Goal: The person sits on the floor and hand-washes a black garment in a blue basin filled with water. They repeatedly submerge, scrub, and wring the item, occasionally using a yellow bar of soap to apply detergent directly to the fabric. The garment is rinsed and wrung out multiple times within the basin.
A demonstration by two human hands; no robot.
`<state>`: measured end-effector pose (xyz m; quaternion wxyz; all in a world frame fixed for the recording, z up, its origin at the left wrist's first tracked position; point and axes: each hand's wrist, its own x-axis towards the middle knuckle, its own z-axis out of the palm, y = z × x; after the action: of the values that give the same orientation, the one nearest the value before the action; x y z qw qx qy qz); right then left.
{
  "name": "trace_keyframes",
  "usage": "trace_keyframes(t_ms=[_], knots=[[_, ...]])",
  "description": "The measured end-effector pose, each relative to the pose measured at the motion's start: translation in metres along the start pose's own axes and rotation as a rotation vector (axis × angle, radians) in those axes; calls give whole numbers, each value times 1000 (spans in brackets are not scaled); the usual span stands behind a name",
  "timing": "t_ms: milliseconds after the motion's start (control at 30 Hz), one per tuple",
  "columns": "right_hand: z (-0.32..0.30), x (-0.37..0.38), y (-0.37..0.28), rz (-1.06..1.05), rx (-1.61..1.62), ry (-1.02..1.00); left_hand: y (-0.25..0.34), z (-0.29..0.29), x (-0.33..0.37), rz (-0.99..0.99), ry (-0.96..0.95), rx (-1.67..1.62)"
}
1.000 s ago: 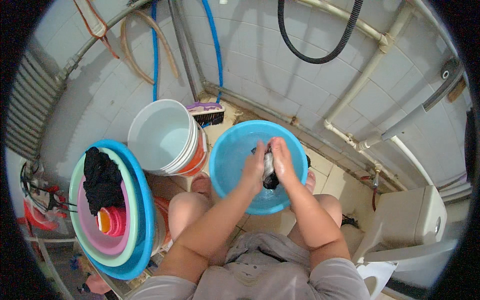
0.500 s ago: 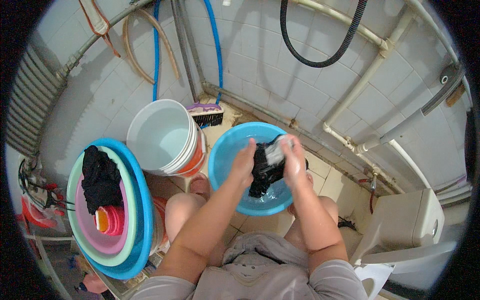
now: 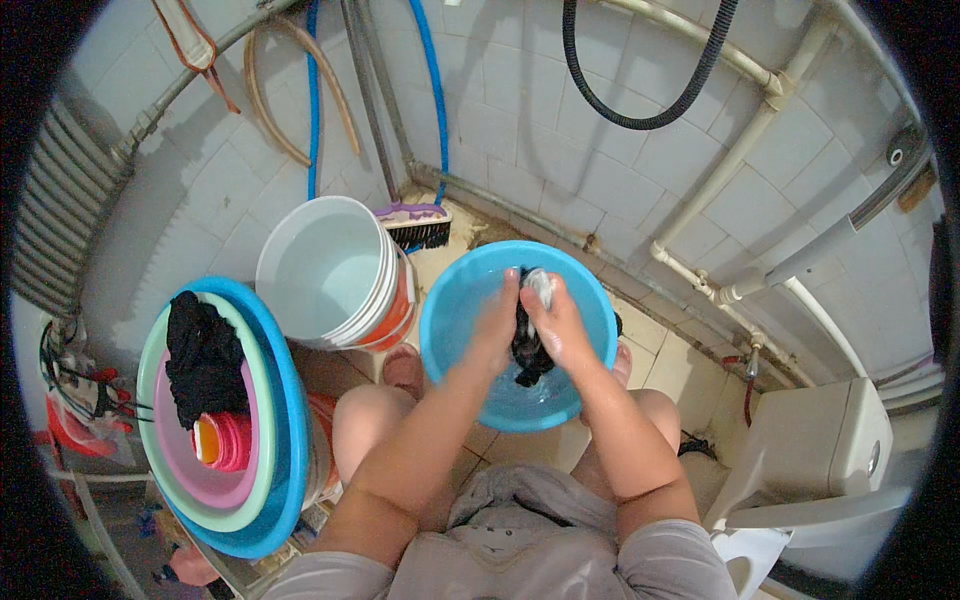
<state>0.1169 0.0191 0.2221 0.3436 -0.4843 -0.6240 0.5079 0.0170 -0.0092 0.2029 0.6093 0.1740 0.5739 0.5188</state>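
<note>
Both of my hands are over a light blue basin (image 3: 447, 320) with water in it, set between my feet. A wet black cloth (image 3: 532, 358) is bunched between them, hanging down toward the water. My left hand (image 3: 494, 325) presses against the cloth's left side and is slightly blurred. On the other side my right hand (image 3: 560, 328) is wrapped round it, thumb inward. Something white (image 3: 538, 285), maybe lather or a pale part of the cloth, shows at the top between the fingers.
A white bucket (image 3: 320, 265) holding water stands at the left. Nested basins (image 3: 285, 400) beside it hold another black cloth (image 3: 200, 360) and a bright pink container (image 3: 228, 440). A broom (image 3: 420, 225) leans in the corner. At the right are a white toilet (image 3: 810, 440) and wall pipes (image 3: 715, 190).
My hands have come closer together, squeezing the black cloth into a narrow bunch. Before, it was spread wider between them, with the white patch near my right hand.
</note>
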Motion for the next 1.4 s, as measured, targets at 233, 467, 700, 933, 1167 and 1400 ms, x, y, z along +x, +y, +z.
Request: trace_keyframes(t_ms=[233, 467, 700, 933, 1167, 1400], knots=[[-37, 18, 35, 35, 251, -188, 27, -13, -11, 181, -231, 305], [-39, 11, 18, 99, 958, -54, 11, -16, -9, 320, -116, 994], [-80, 28, 27, -23, 1221, 59, -10, -30, 14, 345, 64, 1054], [-34, 8, 16, -77, 637, 21, 2, -9, 8, 162, -289, -731], [34, -37, 13, -697, -800, -173, -76, -43, 35, -58, -316, -789], [20, -9, 23, -359, -431, 117, -59, 0, 16, -26, -56, -642]])
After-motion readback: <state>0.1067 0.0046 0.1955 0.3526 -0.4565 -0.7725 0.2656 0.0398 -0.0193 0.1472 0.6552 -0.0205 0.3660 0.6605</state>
